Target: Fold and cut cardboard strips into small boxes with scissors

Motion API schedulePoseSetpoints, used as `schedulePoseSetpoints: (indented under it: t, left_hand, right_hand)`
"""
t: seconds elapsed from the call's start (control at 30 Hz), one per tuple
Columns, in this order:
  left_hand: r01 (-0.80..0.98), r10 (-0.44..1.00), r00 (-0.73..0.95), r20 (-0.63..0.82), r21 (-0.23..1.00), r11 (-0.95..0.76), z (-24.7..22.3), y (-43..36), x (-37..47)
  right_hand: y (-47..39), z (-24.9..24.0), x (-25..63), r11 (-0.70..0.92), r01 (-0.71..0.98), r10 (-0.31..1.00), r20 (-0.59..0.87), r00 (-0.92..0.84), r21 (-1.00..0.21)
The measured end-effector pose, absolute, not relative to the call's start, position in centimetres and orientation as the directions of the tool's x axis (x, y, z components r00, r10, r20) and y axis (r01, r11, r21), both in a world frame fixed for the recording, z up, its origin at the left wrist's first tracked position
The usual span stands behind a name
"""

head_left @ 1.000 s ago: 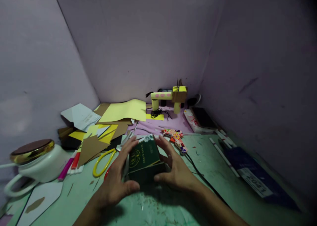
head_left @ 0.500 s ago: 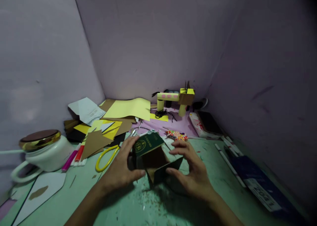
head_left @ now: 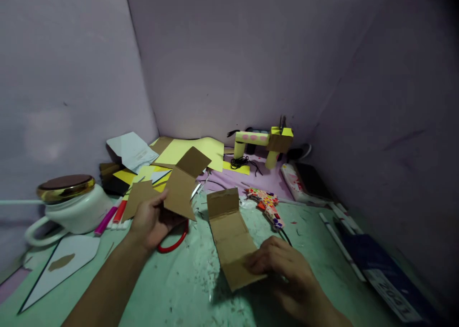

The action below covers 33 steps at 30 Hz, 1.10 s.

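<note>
A creased piece of brown cardboard (head_left: 181,188) is pinched in my left hand (head_left: 152,222), raised above the table on the left. My right hand (head_left: 287,267) grips the near end of a second cardboard strip (head_left: 231,231), its fingers lying over the brown inner side. This strip has several fold lines, and its far panel is bent upward. Under my left hand a red scissors handle (head_left: 174,245) shows, partly hidden. Just beyond my right hand lies a glue gun (head_left: 266,205) with a colourful pattern.
A yellow giraffe-like paper model (head_left: 263,139) stands at the back. Paper and cardboard scraps (head_left: 138,195) lie left, near markers (head_left: 107,219) and a white lidded mug (head_left: 77,212). A phone (head_left: 311,179) and a blue packet (head_left: 387,274) are on the right.
The dark green printed cardboard has come apart into two pieces with brown sides showing, one in each hand. My left hand has moved left, my right hand nearer to me.
</note>
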<state>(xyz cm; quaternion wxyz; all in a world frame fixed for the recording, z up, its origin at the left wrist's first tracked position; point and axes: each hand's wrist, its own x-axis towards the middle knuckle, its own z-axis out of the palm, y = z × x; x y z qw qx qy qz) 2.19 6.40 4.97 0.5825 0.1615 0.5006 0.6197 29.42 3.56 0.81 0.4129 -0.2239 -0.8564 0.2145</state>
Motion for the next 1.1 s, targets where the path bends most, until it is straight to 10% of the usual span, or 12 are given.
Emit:
schedulePoseSetpoints:
  t: [0.13,0.3,0.43,0.67,0.87,1.1]
  left_hand:
    - [-0.417,0.824,-0.476,-0.307,0.904,0.097,4.0,6.8,1.7]
    - [0.009,0.623,-0.772,0.125,0.983,-0.185,4.3,5.4,2.4]
    - [0.287,0.656,-0.634,0.41,0.912,-0.292,3.8,3.5,4.6]
    - [-0.341,0.996,0.081,-0.027,0.939,0.054,3.9,7.1,9.3]
    - [-0.436,0.97,0.171,-0.172,0.87,0.231,5.4,13.4,9.8]
    - [-0.252,0.968,0.065,-0.242,0.935,0.251,3.6,13.7,9.9]
  right_hand:
    - [3.4,-0.2,29.8,0.858,0.206,0.498,0.669,-0.551,-0.47]
    - [3.6,0.8,30.5,0.914,0.338,0.397,0.667,-0.631,-0.224]
    - [3.8,3.7,30.7,0.872,0.49,0.363,0.661,-0.657,0.008]
    - [6.5,8.1,28.3,0.795,0.527,0.305,0.552,-0.776,0.301]
    - [7.3,5.9,24.4,0.883,0.317,0.239,0.25,-0.938,0.347]
    - [4.7,3.9,18.5,0.999,-0.043,-0.037,-0.172,-0.984,0.031]
